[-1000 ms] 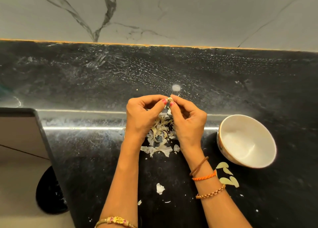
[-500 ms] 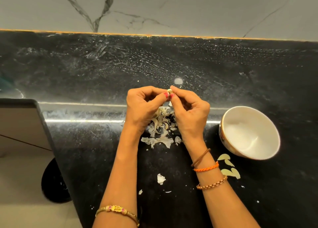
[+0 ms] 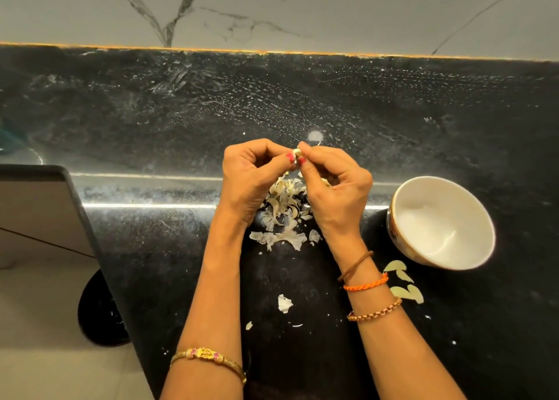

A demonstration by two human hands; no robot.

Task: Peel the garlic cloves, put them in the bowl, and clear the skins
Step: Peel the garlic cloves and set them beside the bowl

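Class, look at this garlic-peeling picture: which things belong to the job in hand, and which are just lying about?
Belongs to the job:
small pale garlic clove, pinched by left hand and right hand
white ceramic bowl
heap of papery garlic skins
pale peeled cloves beside the bowl

Just lying about:
black round object on the floor

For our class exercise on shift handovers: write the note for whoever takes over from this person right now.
Left hand and right hand: fingers of both pinch one small pale garlic clove, raised above the black stone counter, mid-peel.
Heap of papery garlic skins lies under the hands; stray flakes nearer the person.
White round bowl sits to the right and looks empty.
Pale crescent pieces lie in front of the bowl; peeled or not, I cannot tell.
Left: finish the clove, fill the bowl, clear skins.
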